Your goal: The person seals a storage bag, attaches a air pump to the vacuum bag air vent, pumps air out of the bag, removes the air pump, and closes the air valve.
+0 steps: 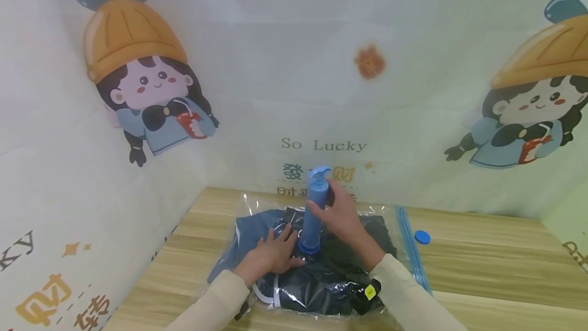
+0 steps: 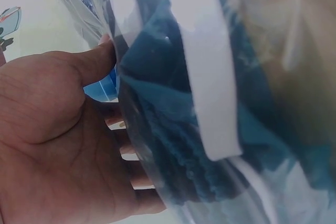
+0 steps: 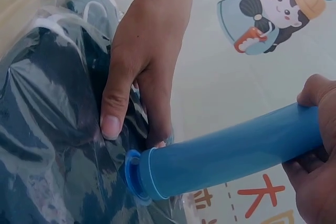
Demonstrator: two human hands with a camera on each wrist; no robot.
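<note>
A clear plastic vacuum storage bag point(image 1: 294, 290) with dark blue and black clothes inside lies on the wooden table. Standing on its round blue valve point(image 1: 309, 247) is a blue hand pump point(image 1: 313, 218), slightly tilted, its handle low at the top. My right hand point(image 1: 342, 213) grips the pump's upper barrel, thumb on the near side. Beside the pump's foot, my left hand point(image 1: 271, 255) rests on the bag with fingers spread. In the right wrist view the pump's lower end point(image 3: 149, 174) meets the valve, near the left thumb.
A blue round cap point(image 1: 422, 237) lies on the table right of the bag. The bag's blue zip strip point(image 1: 412, 249) runs along its right side. Behind the table point(image 1: 487, 264) hangs a printed cloth backdrop point(image 1: 285, 75).
</note>
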